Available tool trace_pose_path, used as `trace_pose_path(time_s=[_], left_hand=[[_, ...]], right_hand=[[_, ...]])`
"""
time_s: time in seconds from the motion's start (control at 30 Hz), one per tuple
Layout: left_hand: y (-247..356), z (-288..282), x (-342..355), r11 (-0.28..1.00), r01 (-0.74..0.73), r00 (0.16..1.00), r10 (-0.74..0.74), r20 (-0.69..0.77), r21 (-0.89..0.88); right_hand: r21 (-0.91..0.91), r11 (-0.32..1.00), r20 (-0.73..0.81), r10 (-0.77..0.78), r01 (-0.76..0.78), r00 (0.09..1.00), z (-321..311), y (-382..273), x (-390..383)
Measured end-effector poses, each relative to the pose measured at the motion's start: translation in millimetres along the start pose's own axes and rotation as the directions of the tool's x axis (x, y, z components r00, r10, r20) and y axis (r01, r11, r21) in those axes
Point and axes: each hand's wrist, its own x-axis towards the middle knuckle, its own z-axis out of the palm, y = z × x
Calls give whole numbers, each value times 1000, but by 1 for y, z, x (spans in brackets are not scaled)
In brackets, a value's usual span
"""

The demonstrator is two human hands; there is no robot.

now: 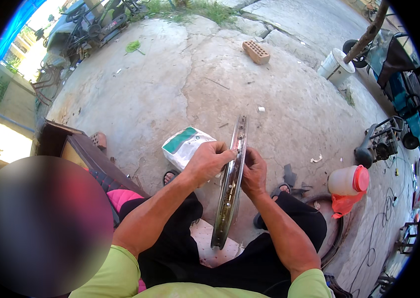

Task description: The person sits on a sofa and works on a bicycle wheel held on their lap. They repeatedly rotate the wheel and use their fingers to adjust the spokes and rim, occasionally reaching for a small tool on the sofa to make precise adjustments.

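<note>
Between my knees a shiny metal wheel rim [227,203] stands on edge, its channel with a row of holes facing up. My left hand [207,160] is closed in a pinch, fingertips touching the channel; anything small between them is hidden. From the other side my right hand [253,173] grips the rim, its fingers curled against the side wall and partly hidden behind it. Just beyond my left hand lies a white and green bag [182,141]. A pale spotted sheet [205,238] lies under the rim's near end.
To the right are a tub with a red lid [361,179], a red plastic bag [343,203], a tyre [340,231] and a compressor-like machine [383,141]. A brick [256,52] and a white bucket [336,67] stand farther off. A dark wooden box [88,154] is at left.
</note>
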Motion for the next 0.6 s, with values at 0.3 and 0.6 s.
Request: trace_pose_path(time_s=[0.3,0.6], left_hand=[[-2,2,1,997,-42,999,42,4,72],[1,2,-1,997,-30,1000,29,11,73]], right_hand=[[6,1000,43,5,-5,999,-10,6,0],[-11,1000,43,-14,15,999,-7,-1,2]])
